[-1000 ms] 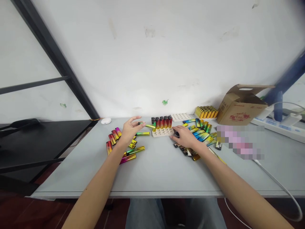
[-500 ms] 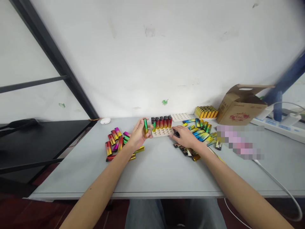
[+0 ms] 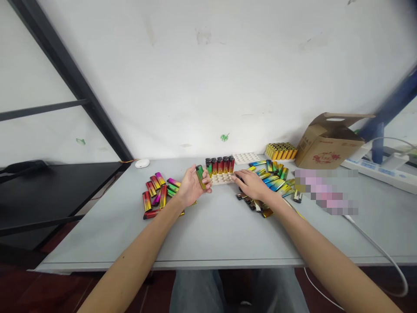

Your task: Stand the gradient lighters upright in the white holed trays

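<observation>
My left hand (image 3: 190, 188) grips a shiny green-and-gold lighter (image 3: 200, 177), held nearly upright with its dark top up, just left of a pale tray (image 3: 223, 179) with rows of holes. Several red-and-gold lighters (image 3: 225, 165) and a green one (image 3: 209, 169) stand in the tray's back rows; holes in front show bare. My right hand (image 3: 252, 184) is at the tray's right end, with thumb and fingertips closed on its edge. Something dark shows under those fingers, partly hidden. Loose blue, yellow and green lighters (image 3: 275, 184) lie beside and beyond this hand.
Left on the grey table (image 3: 208, 239) lies a pile of red, purple and green lighters (image 3: 156, 191). At the back are another pale tray (image 3: 246, 158), a block of upright yellow lighters (image 3: 282, 151) and an open cardboard box (image 3: 329, 145). A power strip (image 3: 387, 174) and white cable stand right.
My left hand has turned the green lighter, so its broad side faces me and it leans a little. The right hand stays at the tray's end. The view has shifted slightly.
</observation>
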### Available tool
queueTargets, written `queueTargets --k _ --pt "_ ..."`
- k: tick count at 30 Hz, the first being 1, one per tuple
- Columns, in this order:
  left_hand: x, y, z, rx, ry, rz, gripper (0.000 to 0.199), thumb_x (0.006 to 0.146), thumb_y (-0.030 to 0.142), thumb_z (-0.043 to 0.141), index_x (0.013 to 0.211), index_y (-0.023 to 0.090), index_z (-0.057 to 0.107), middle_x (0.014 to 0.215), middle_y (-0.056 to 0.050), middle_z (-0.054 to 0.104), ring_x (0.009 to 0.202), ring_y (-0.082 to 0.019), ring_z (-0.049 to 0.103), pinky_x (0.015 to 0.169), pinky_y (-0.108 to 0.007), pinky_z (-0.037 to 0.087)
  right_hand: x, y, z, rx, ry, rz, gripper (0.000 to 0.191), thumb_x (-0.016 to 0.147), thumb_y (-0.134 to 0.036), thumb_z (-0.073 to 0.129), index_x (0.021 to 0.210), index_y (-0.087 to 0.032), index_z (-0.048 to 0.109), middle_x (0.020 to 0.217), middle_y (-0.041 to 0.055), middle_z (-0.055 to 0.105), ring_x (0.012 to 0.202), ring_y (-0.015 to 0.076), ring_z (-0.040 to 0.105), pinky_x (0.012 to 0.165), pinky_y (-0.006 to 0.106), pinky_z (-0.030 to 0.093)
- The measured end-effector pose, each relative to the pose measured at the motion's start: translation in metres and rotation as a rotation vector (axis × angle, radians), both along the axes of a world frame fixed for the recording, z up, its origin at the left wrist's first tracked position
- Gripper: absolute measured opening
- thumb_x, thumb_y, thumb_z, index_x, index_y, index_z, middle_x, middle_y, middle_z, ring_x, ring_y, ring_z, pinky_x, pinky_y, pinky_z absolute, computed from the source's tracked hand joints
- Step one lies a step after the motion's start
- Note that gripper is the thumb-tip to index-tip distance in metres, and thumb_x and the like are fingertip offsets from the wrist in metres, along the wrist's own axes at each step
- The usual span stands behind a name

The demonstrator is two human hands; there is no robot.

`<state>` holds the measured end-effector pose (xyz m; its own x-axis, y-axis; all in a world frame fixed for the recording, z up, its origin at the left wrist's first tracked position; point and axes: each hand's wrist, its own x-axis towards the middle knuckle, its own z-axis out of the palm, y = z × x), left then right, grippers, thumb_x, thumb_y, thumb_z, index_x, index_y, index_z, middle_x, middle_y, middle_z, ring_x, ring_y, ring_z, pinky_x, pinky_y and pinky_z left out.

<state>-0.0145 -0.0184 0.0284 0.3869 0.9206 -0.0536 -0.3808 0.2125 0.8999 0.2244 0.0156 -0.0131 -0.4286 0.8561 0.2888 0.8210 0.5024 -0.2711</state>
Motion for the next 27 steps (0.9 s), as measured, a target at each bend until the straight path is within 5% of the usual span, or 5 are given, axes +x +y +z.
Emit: queueTargets --k 6,13,27 --pt "0.0020 0.0018 -0.0060 -0.047 -0.058 -0.061 0.036 0.089 0.047 0.032 0.067 0.019 0.040 0.062 0.002 0.032 0.050 -0.011 0.035 0.044 -0.023 0.035 0.0010 0.0011 -0.0025 0.004 0.002 -0.007 0.043 0.100 -0.046 0.030 0.108 -0.017 0.062 0.110 0.0110 0.066 0.109 0.0237 0.055 0.092 0.032 0.038" --pt "0.0017 0.0005 -0.0037 -0.035 -0.066 -0.026 0.026 0.087 0.032 0.028 0.068 0.018 0.040 0.065 0.001 0.033 0.055 -0.012 0.038 0.047 -0.022 0.036 0.0010 0.0008 -0.0015 -0.002 -0.026 -0.004 0.042 0.098 -0.047 0.035 0.109 -0.015 0.060 0.111 0.0127 0.066 0.110 0.0260 0.054 0.093 0.034 0.038" --pt "0.0053 0.0017 -0.0093 -0.024 0.018 -0.018 0.023 0.089 0.031 0.028 0.073 0.019 0.038 0.064 0.003 0.032 0.051 -0.010 0.034 0.044 -0.019 0.030 0.0005 0.0000 -0.0011 0.019 -0.055 -0.001 0.039 0.096 -0.045 0.042 0.112 -0.014 0.059 0.114 0.0136 0.065 0.110 0.0274 0.054 0.092 0.035 0.038"
